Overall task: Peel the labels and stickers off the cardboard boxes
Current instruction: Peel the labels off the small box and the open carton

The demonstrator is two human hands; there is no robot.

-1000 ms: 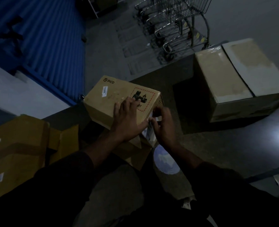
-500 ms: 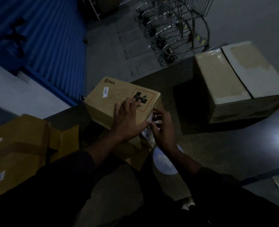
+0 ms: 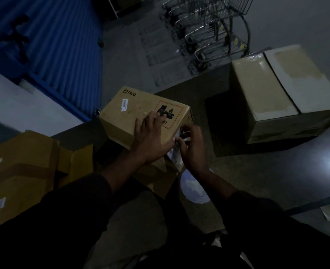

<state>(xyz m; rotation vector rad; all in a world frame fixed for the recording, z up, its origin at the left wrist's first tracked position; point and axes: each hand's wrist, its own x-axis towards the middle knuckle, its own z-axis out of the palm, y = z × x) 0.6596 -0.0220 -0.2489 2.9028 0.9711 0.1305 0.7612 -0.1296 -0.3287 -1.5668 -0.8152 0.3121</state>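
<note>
A small brown cardboard box (image 3: 125,117) marked PICO rests tilted in front of me, with a small white barcode sticker (image 3: 124,105) and a red-bordered hazard label (image 3: 170,115) on its top. My left hand (image 3: 150,140) lies flat on the top, fingers spread, touching the hazard label's edge. My right hand (image 3: 192,150) is at the box's near right side, fingertips pinching at a white label (image 3: 174,154) stuck there. That label is mostly hidden by both hands.
A large taped box (image 3: 276,94) stands at right. Opened brown boxes (image 3: 20,171) with white stickers lie at left. Metal trolleys (image 3: 214,28) stand at the back, a blue corrugated shutter (image 3: 59,45) at the left. A round pale disc (image 3: 195,189) lies on the floor under my right wrist.
My right fingers have opened and shifted slightly along the side label. My left hand stays pressed on the box top. The view has moved a little.
</note>
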